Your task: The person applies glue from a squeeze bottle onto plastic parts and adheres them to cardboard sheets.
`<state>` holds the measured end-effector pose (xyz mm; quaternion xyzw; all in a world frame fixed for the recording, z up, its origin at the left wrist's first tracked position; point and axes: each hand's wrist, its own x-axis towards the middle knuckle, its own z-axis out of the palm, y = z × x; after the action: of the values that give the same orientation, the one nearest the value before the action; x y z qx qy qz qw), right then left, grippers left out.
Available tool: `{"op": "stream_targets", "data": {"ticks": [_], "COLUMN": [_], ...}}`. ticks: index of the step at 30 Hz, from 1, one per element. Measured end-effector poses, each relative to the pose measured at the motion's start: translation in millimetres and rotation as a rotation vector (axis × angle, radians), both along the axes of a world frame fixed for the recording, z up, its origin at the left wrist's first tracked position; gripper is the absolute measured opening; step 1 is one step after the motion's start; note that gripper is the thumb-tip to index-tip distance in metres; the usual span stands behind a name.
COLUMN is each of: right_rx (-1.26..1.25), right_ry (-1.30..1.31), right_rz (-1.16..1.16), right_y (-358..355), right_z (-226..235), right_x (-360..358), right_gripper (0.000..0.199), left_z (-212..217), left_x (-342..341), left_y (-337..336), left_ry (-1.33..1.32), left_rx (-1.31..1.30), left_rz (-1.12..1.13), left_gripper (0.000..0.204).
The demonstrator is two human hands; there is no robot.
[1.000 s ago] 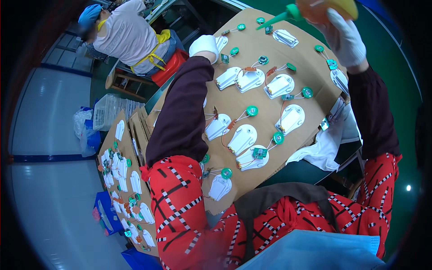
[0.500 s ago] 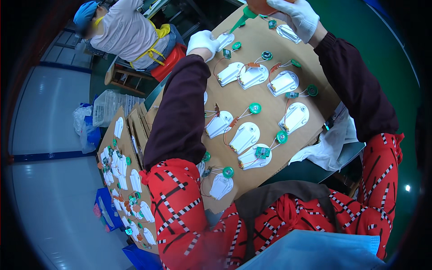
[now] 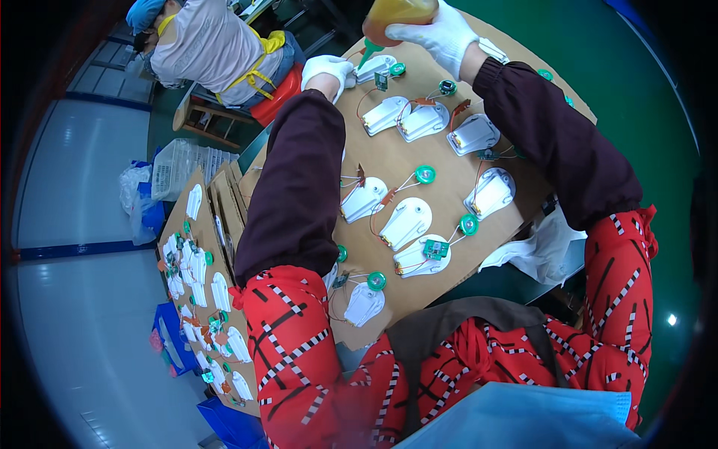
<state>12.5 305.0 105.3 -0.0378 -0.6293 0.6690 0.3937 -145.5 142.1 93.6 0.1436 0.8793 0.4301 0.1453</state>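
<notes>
In white gloves, both my hands work at the far end of the cardboard-covered table. My right hand [image 3: 441, 36] is wrapped round a squeeze bottle [image 3: 404, 13] of amber liquid, held tilted. Its green nozzle [image 3: 366, 54] points down at the left end of a white plastic shell [image 3: 376, 68]. My left hand [image 3: 327, 72] has its fingers closed at that same end of the shell; the exact grip is partly hidden. Beside the shell lie a small green circuit board [image 3: 381, 81] and a round green part [image 3: 398, 69] with thin wires.
Several similar white shells [image 3: 407, 224] with wired green parts lie spread over the brown cardboard [image 3: 449, 179]. More sit on a second cardboard surface [image 3: 247, 314] at the left. A person [image 3: 217, 49] sits on a red stool [image 3: 273, 105] beyond. A white cloth [image 3: 535, 251] hangs at the right edge.
My right hand has moved left with the bottle, bringing the nozzle from the shell's upper side to its left end. My left hand has shifted slightly left.
</notes>
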Motion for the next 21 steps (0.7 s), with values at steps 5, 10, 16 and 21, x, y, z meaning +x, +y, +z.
{"op": "stream_targets", "data": {"ticks": [5, 10, 16, 21], "right_rx": [0.194, 0.320, 0.394, 0.544], "right_ry": [-0.002, -0.145, -0.118, -0.023], "right_rz": [0.094, 0.041, 0.080, 0.085], "right_y": [-20.4, -20.8, -30.8, -33.1], "right_z": [23.0, 17.1, 15.1, 9.9], "right_x": [-2.3, -7.6, -3.3, 0.3], "right_gripper": [0.064, 0.063, 0.065, 0.057], "left_z": [-13.2, -21.0, -30.3, -34.2], "left_x": [-39.8, -37.1, -41.6, -45.2], "left_y": [-19.6, -10.4, -15.8, -9.9], "left_ry": [0.195, 0.147, 0.108, 0.158], "left_rx": [-0.072, -0.100, -0.147, -0.186], "left_rz": [-0.114, -0.043, -0.046, -0.134], "left_gripper": [0.023, 0.025, 0.031, 0.037]}}
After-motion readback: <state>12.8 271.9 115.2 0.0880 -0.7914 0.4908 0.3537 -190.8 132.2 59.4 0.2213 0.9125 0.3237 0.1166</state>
